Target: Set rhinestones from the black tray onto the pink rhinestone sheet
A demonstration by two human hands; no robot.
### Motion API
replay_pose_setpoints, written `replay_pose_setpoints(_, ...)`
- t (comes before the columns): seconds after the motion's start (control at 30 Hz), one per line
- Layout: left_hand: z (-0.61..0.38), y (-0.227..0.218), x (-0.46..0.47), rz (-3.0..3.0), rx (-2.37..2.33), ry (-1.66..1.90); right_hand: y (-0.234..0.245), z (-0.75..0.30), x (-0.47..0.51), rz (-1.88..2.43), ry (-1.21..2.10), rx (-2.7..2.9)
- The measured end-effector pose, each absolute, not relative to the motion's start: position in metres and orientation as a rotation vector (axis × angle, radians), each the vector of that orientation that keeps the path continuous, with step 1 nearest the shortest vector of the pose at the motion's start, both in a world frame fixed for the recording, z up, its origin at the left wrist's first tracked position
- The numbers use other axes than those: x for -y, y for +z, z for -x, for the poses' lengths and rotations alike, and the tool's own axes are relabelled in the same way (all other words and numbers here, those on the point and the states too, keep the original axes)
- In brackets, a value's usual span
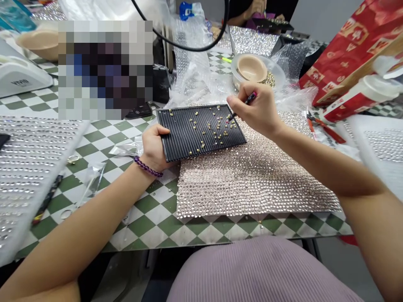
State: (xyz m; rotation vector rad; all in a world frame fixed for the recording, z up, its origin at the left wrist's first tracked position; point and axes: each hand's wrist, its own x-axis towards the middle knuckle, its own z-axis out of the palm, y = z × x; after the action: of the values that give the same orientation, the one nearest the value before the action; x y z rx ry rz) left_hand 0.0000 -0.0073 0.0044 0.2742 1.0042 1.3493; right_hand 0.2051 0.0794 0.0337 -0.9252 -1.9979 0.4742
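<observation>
A black ribbed tray [185, 138] lies on the checked table, with several small gold beads [209, 126] scattered over its grooves. My left hand [155, 147] grips the tray's near left edge; a purple bead bracelet sits on that wrist. My right hand [256, 110] is closed in a pinch on a thin dark pen-like tool [244, 105], whose tip touches the tray's right side among the beads. Under and in front of the tray spreads a sheet of rhinestone mesh [252, 184].
Another rhinestone sheet [28, 167] lies at the left. A clear tub with a beige bowl [252, 69] stands behind the tray, amid plastic bags [192, 67]. A red bag [349, 46], a white glue bottle [355, 98] and red pliers [321, 126] are at right. Another person's hands show at the far edge.
</observation>
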Motion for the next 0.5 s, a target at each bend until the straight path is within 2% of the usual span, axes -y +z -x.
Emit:
replay_pose_setpoints(0.27, -0.002, 0.01, 0.009, -0.247, -1.031, 1.357, 0.013, -0.188, -0.11, 1.05, 0.412, 2.029)
replay_pose_setpoints(0.5, -0.001, 0.006, 0.007, -0.242, -0.988, 1.38, 0.005, -0.189, -0.116, 0.997, 0.37, 2.064)
